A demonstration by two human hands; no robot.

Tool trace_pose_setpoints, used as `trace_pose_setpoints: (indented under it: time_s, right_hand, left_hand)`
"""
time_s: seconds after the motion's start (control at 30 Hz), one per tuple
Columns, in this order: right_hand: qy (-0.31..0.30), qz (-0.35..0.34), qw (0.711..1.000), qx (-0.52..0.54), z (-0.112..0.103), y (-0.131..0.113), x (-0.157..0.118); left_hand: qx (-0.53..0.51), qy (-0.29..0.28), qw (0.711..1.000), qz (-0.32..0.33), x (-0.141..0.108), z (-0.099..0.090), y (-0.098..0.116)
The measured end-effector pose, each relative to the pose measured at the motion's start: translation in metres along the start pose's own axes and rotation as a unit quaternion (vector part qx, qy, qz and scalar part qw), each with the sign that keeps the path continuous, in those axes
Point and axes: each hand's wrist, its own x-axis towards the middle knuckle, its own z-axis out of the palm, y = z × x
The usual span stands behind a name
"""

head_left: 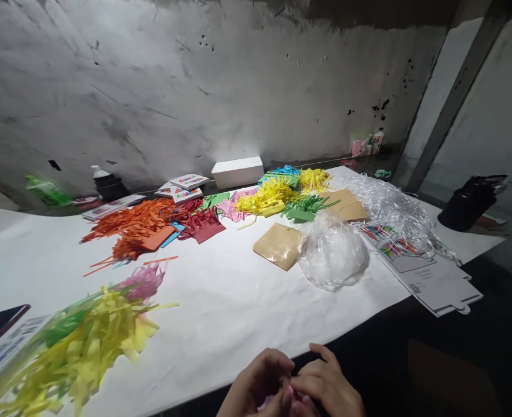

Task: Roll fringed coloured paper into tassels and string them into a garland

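Close together at the bottom edge, my left hand (pixel 256 385) and my right hand (pixel 328 385) have their fingers curled round a small pink thing (pixel 297 395). Most of it is hidden by the fingers, so its kind cannot be made out. Both hands are just off the near edge of the white sheet (pixel 221 324). Beyond them lie a brown paper envelope (pixel 277 246) and a clear plastic bag (pixel 334 252) with pale contents. To the left is a blurred heap of yellow fringed paper (pixel 95 341) with pink and green pieces.
Orange (pixel 134 223), red (pixel 201 225), yellow (pixel 267 197) and green (pixel 306 207) fringed paper lies across the sheet. Behind stands a white box (pixel 237 172). White stringy material (pixel 386 202), a flat printed carton (pixel 430 278) and a black bottle (pixel 468 202) are at right.
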Motion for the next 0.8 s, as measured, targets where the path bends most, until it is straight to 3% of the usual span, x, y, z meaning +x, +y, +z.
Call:
trace_pose_setpoints:
  time_s: [0.17, 0.33, 0.53, 0.6, 0.67, 0.8]
  right_hand:
    - [-0.068, -0.081, 0.993, -0.044, -0.016, -0.003, 0.015]
    - [-0.114, -0.053, 0.992, -0.015, -0.025, -0.008, 0.029]
    - [-0.08, -0.114, 0.988, -0.069, -0.028, -0.007, 0.03]
    - [-0.084, -0.122, 0.987, -0.067, -0.03, -0.006, 0.03]
    - [-0.1, -0.116, 0.987, -0.057, -0.031, -0.004, 0.03]
    - [-0.12, -0.086, 0.989, -0.02, -0.03, -0.002, 0.026]
  left_hand:
    - [-0.045, -0.007, 0.998, -0.043, -0.002, 0.01, 0.021]
    - [-0.095, -0.03, 0.993, -0.057, -0.006, 0.016, 0.024]
    - [-0.138, -0.048, 0.981, -0.13, -0.004, 0.013, 0.014]
    - [-0.092, -0.051, 0.986, -0.127, -0.004, 0.01, 0.016]
    - [0.017, -0.037, 0.994, -0.105, -0.005, 0.009, 0.021]
    - [0.212, -0.033, 0.975, -0.055, -0.008, 0.009, 0.028]
